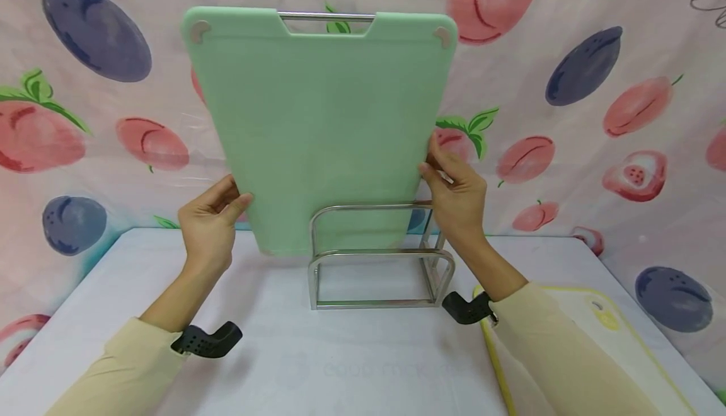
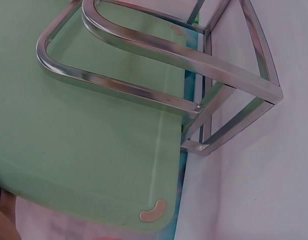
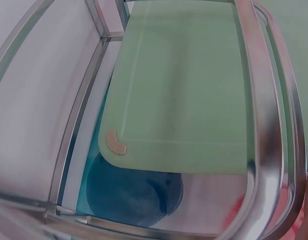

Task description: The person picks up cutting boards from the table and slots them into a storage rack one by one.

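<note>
A pale green cutting board [image 1: 329, 113] with a metal handle bar along its top stands upright between my hands. My left hand [image 1: 210, 227] pinches its left edge low down, thumb on the front face. On the opposite edge, somewhat higher, my right hand [image 1: 458, 202] grips the board between thumb and fingers. The silver metal rack [image 1: 374, 304] stands on the table, its rounded bars crossing in front of the board's lower right part. In the right wrist view, the board's lower corner with a beige pad [image 3: 115, 142] shows beyond the rack bars.
A white board with a yellow rim [image 1: 629, 346] lies on the table at the right, partly under my right sleeve. White cloth covers the table [image 1: 340, 353]. Behind it hangs a fruit-printed curtain [image 1: 578, 151]. Each wrist wears a black camera mount [image 1: 208, 340].
</note>
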A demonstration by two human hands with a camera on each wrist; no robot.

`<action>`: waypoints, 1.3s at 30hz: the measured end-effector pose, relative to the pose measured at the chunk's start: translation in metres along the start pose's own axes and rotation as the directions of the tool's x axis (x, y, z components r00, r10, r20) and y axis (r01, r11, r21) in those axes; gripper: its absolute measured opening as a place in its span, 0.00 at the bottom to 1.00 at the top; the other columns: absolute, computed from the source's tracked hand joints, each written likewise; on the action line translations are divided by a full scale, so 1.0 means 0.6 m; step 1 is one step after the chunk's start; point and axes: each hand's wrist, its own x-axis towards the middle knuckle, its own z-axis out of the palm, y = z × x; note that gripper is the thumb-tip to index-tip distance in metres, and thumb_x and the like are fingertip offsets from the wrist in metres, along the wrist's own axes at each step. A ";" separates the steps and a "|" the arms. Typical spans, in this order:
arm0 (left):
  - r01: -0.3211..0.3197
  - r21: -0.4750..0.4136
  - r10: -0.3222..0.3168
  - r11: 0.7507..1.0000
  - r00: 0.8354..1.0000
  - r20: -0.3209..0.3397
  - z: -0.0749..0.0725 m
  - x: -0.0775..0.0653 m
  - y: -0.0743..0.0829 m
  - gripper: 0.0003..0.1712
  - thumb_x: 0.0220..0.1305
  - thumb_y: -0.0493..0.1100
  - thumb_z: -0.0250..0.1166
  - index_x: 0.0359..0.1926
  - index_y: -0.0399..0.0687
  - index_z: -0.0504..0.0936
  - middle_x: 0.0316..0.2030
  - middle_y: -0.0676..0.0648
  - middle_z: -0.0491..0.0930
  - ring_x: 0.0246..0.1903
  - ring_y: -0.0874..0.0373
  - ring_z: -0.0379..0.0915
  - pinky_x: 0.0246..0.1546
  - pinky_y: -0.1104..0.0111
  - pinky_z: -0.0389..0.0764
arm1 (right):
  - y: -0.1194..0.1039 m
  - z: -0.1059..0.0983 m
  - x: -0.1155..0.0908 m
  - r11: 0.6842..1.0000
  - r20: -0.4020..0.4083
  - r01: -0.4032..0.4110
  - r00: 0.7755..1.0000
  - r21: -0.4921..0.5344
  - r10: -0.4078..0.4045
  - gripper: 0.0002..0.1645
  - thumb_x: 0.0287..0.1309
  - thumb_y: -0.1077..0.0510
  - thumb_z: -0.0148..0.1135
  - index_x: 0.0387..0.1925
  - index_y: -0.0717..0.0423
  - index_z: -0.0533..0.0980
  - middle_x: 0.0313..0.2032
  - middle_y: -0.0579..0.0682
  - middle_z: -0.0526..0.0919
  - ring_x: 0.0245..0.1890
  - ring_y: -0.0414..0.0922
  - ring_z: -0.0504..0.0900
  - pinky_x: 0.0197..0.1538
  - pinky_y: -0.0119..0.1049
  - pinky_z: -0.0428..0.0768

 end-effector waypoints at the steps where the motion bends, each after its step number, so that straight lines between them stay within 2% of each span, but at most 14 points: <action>1: 0.001 0.006 -0.001 1.000 1.000 0.008 0.001 0.000 0.000 0.19 0.45 0.27 0.66 0.43 0.35 0.80 0.30 0.46 0.82 0.31 0.58 0.76 0.38 0.73 0.76 | 0.001 -0.001 0.001 1.000 -0.001 0.000 1.000 0.006 0.000 0.26 0.47 0.77 0.58 0.51 0.66 0.69 0.39 0.61 0.79 0.38 0.47 0.76 0.43 0.34 0.77; 5: 0.021 -0.001 -0.021 1.000 1.000 0.019 0.005 0.001 0.001 0.19 0.45 0.28 0.67 0.43 0.36 0.80 0.31 0.46 0.82 0.31 0.58 0.76 0.34 0.75 0.76 | 0.002 -0.005 0.002 0.999 -0.016 -0.008 1.000 0.031 0.008 0.26 0.46 0.77 0.58 0.50 0.65 0.70 0.39 0.57 0.80 0.37 0.45 0.76 0.42 0.32 0.77; 11: 0.043 0.011 -0.044 0.999 0.999 0.027 0.011 0.000 -0.002 0.19 0.46 0.29 0.67 0.44 0.39 0.81 0.32 0.45 0.82 0.30 0.56 0.74 0.20 0.78 0.71 | 0.001 -0.009 0.004 0.998 -0.044 0.020 0.999 -0.054 -0.023 0.25 0.45 0.77 0.60 0.49 0.65 0.71 0.39 0.58 0.80 0.37 0.44 0.78 0.43 0.33 0.76; 17: 0.049 0.080 -0.053 0.996 0.997 0.047 0.017 0.001 -0.006 0.19 0.48 0.32 0.67 0.45 0.43 0.81 0.34 0.47 0.82 0.31 0.58 0.74 0.19 0.78 0.69 | 0.005 -0.017 0.008 0.999 -0.051 0.005 0.999 -0.035 -0.007 0.25 0.44 0.78 0.60 0.48 0.66 0.71 0.41 0.56 0.80 0.39 0.43 0.78 0.43 0.31 0.76; 25: 0.034 0.093 -0.042 0.995 0.996 0.081 0.028 0.002 -0.015 0.20 0.49 0.33 0.66 0.46 0.43 0.80 0.34 0.48 0.82 0.23 0.61 0.66 0.16 0.78 0.61 | 0.008 -0.031 0.009 0.999 -0.021 0.033 0.999 -0.005 -0.034 0.25 0.45 0.78 0.58 0.49 0.66 0.70 0.36 0.58 0.80 0.35 0.44 0.76 0.40 0.30 0.77; 27: 0.036 0.094 -0.044 0.995 0.995 0.085 0.029 0.000 -0.015 0.20 0.49 0.32 0.66 0.47 0.43 0.80 0.35 0.47 0.82 0.26 0.61 0.70 0.21 0.80 0.67 | 0.008 -0.033 0.009 1.000 -0.019 0.023 1.000 -0.008 -0.023 0.25 0.46 0.78 0.58 0.49 0.65 0.71 0.36 0.57 0.80 0.35 0.44 0.76 0.40 0.30 0.77; 29: 0.037 0.100 -0.046 0.994 0.994 0.097 0.032 0.000 -0.015 0.20 0.49 0.33 0.66 0.47 0.42 0.80 0.36 0.47 0.82 0.33 0.59 0.73 0.32 0.76 0.72 | 0.008 -0.037 0.008 1.000 -0.022 0.014 1.000 -0.022 -0.015 0.25 0.46 0.78 0.58 0.49 0.65 0.71 0.36 0.56 0.80 0.35 0.43 0.77 0.41 0.30 0.77; 32: 0.035 0.118 -0.049 0.992 0.992 0.120 0.036 -0.001 -0.014 0.20 0.49 0.34 0.66 0.46 0.43 0.80 0.37 0.47 0.82 0.44 0.56 0.73 0.52 0.64 0.66 | 0.010 -0.043 0.006 1.000 -0.030 -0.007 1.000 -0.004 0.007 0.26 0.46 0.79 0.57 0.50 0.65 0.70 0.37 0.56 0.79 0.37 0.44 0.77 0.41 0.30 0.77; 35: 0.024 0.115 -0.039 0.993 0.992 0.123 0.040 -0.002 -0.014 0.20 0.48 0.34 0.67 0.46 0.43 0.80 0.36 0.47 0.82 0.45 0.56 0.73 0.54 0.59 0.63 | 0.012 -0.047 0.005 1.000 -0.026 -0.010 1.000 0.017 0.011 0.26 0.46 0.79 0.56 0.50 0.66 0.69 0.37 0.57 0.79 0.38 0.44 0.76 0.41 0.30 0.77; 39: -0.002 0.076 -0.007 0.997 0.993 0.117 0.046 -0.004 -0.017 0.19 0.47 0.31 0.67 0.45 0.41 0.81 0.34 0.46 0.82 0.39 0.56 0.76 0.48 0.66 0.71 | 0.012 -0.052 0.006 1.000 -0.025 0.001 1.000 0.026 0.000 0.27 0.46 0.79 0.56 0.50 0.64 0.70 0.38 0.58 0.78 0.38 0.45 0.76 0.41 0.30 0.77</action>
